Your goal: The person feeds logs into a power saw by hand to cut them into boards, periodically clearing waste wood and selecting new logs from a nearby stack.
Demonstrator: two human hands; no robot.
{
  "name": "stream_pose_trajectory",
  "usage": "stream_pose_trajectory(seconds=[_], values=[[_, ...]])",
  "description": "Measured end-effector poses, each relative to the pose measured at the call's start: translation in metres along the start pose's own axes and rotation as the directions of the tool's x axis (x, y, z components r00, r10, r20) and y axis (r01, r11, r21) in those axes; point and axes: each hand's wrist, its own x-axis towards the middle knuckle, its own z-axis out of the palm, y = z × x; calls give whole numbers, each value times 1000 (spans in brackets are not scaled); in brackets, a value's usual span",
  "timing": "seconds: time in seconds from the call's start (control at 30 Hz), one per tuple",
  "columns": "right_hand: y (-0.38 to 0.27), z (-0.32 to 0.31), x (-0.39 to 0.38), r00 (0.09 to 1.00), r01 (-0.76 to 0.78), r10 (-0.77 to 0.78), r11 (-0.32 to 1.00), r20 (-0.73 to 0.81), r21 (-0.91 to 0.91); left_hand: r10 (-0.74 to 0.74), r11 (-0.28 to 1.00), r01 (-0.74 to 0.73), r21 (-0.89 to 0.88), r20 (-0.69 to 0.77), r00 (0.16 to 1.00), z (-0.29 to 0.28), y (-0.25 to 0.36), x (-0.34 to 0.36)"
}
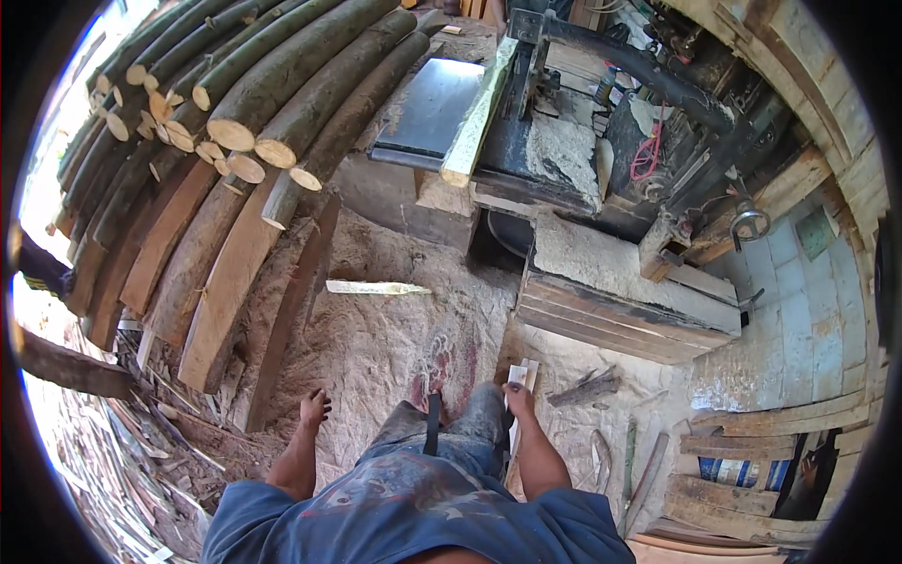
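Note:
My left hand [317,410] hangs at my side above the dusty floor, its fingers loosely bent and apart, with nothing in it. Beside my right thigh, my right hand [517,399] is closed around narrow pale wooden strips [522,373] that stand out past the fingers and run down behind the forearm; how many are gripped is hard to see. Ahead of me a long, partly stripped length of wood [478,117] lies on the dark metal saw table [427,103], its cut end jutting past the near edge.
Stacked logs [310,61] and squared timbers [221,291] fill the left. A pointed offcut [376,288] lies on the sawdust. To the right is a sawdust-covered wooden box [611,282], with a handwheel [750,225] beyond. Part of another person [499,17] shows behind the saw.

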Motion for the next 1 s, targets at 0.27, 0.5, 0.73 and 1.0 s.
stream_pose_trajectory(seconds=[0.27, 0.5, 0.73, 1.0], values=[[47, 37, -59, 936, -212, 263, 952, 236, -220, -209, 978, 200, 62, 265, 941, 19, -35, -46], [43, 36, -15, 739, 69, 282, 871, 612, -486, -198, 976, 214, -42, 238, 951, 32, -75, 2], [-77, 19, 123, 978, 47, -60, 997, 200, 68, -149, 988, 151, 13, 245, 958, 99, 40, 49], [-122, -5, 204, 972, 46, -71, 993, 223, 113, -31, 995, -5, 104, 336, 941, 202, 181, 122]])
